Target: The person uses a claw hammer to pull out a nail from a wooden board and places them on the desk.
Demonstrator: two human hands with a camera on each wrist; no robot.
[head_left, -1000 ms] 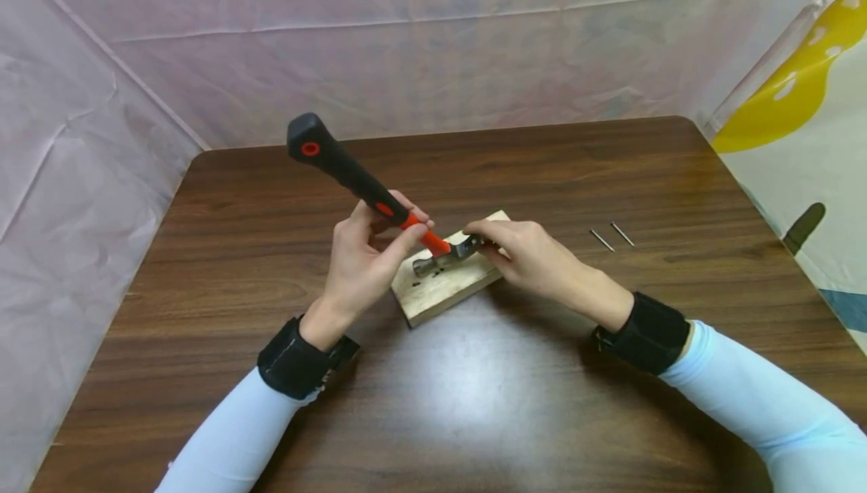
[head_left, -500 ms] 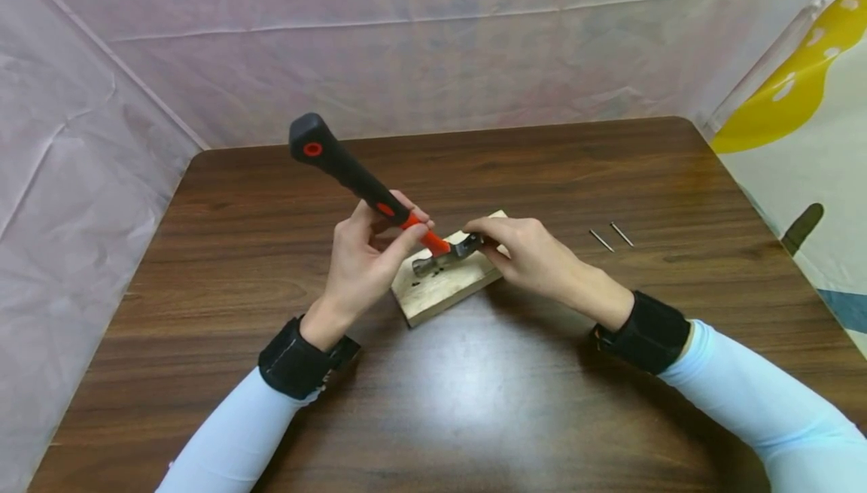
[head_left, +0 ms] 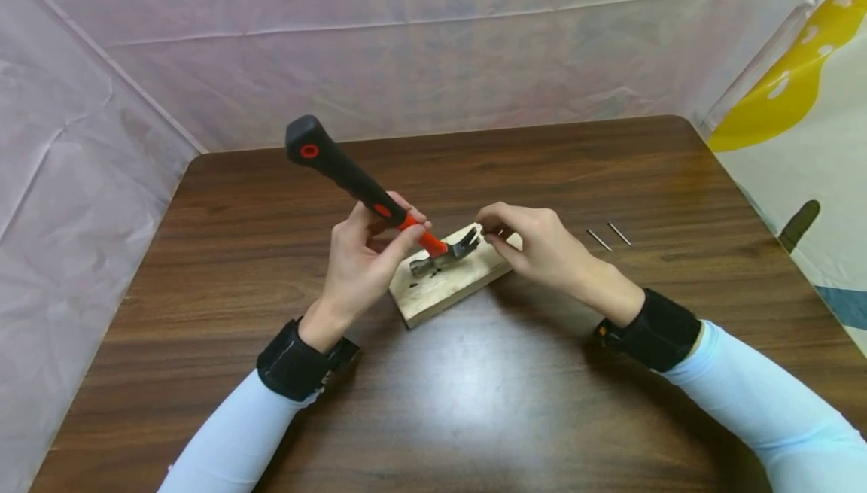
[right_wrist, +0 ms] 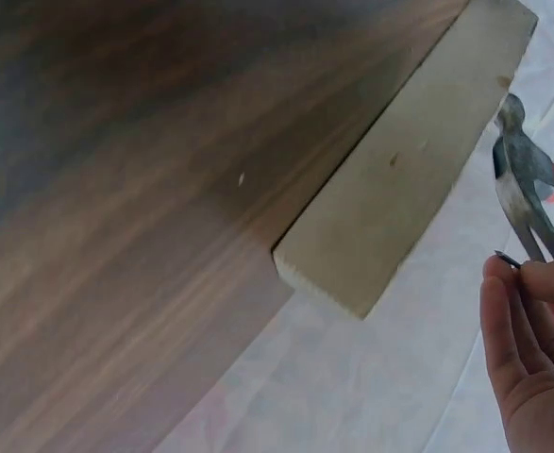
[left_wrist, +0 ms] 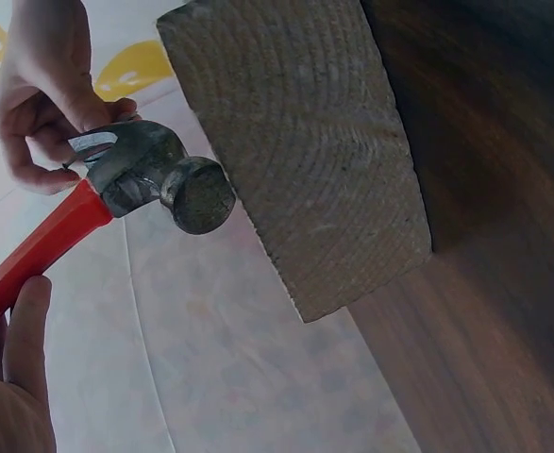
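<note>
My left hand (head_left: 354,256) holds a claw hammer (head_left: 347,177) by its red neck, between thumb and fingers. The black grip slants up and away to the left. The hammer's steel head (left_wrist: 149,170) lies at the top of a pale wooden block (head_left: 450,290), with the claw toward the right hand. Just beside the claw, my right hand (head_left: 542,248) pinches a small nail (right_wrist: 508,260) between thumb and fingertip. Only the nail's pointed end shows in the right wrist view; the fingers hide the rest. Dark marks dot the block's top near the hammer face.
Two loose nails (head_left: 599,240) lie on the brown wood-grain table (head_left: 271,267), to the right of the right hand. A pale sheet (head_left: 433,71) hangs behind the table's far edge. A yellow patterned cloth (head_left: 779,94) is at the far right.
The right hand has drawn back from the claw, up and to the right, baring the claw tips, and now shows the pinched nail. The left hand and hammer have barely moved.
</note>
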